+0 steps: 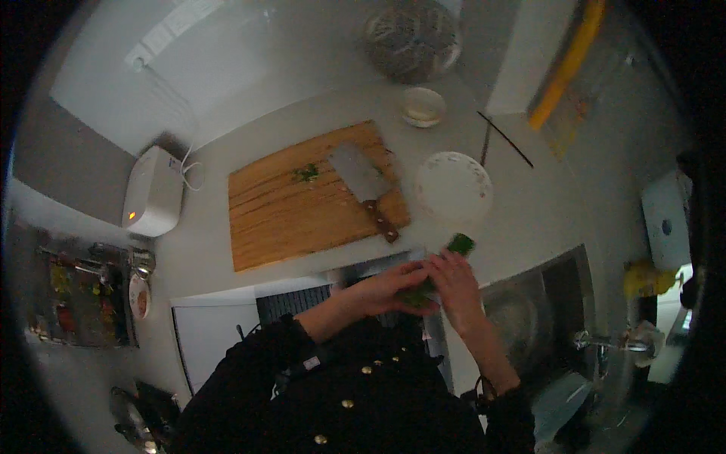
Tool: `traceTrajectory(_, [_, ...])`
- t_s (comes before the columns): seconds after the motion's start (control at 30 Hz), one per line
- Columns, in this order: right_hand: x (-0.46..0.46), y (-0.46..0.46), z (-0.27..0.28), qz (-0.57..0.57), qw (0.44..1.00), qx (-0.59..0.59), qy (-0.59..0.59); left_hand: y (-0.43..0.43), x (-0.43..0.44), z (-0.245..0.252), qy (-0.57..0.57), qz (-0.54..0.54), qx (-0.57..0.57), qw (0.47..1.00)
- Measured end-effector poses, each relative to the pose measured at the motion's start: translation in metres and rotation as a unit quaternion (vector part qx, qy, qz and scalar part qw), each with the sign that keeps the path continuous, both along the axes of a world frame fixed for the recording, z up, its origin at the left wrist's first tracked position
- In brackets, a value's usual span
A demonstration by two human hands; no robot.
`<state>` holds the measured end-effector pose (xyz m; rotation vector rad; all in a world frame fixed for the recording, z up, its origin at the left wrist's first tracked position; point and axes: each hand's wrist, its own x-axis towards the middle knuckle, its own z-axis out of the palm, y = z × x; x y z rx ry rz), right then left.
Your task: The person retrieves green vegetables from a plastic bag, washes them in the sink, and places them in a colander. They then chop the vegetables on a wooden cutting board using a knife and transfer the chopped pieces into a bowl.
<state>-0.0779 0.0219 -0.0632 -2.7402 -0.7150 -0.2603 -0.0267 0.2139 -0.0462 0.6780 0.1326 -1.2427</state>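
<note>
My left hand is cupped around a green bundle, seemingly of vegetables, in front of the counter's edge. Over it lies my right hand, fingers closed against the left. A dark green end sticks out beyond the right fingertips; the hands hide what lies between. Ahead and to the left, a cleaver with a wooden handle rests on a wooden cutting board, its handle over the near edge. Chopped green bits lie on the board. A white plate with a patterned rim sits just beyond my right hand.
A small white bowl and a pair of chopsticks are farther back. On the right is a sink with a faucet. A white appliance with a lit orange light stands left, its cable running to the wall.
</note>
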Motion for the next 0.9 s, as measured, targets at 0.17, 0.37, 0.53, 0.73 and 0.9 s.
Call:
traceTrajectory(0.17, [0.097, 0.109, -0.007, -0.106, 0.990, 0.070, 0.058, 0.146, 0.043, -0.032, -0.277, 0.129, 0.254, 0.918])
traceTrajectory(0.37, [0.163, 0.151, -0.077, -0.215, 0.947, 0.047, 0.235, 0.304, 0.109, -0.081, -0.496, 0.161, 0.437, 0.733])
traceTrajectory(0.53, [0.165, 0.163, -0.050, -0.186, 0.957, 0.124, 0.185, 0.333, 0.128, -0.116, -0.573, 0.117, 0.523, 0.620])
traceTrajectory(0.73, [0.150, 0.231, 0.035, -0.134, 0.795, 0.298, 0.512, 0.337, 0.103, -0.085, -0.545, 0.130, 0.641, 0.525])
traceTrajectory(0.9, [0.165, 0.269, 0.027, -0.120, 0.691, 0.254, 0.666, 0.350, 0.099, -0.105, -0.560, 0.185, 0.616, 0.522])
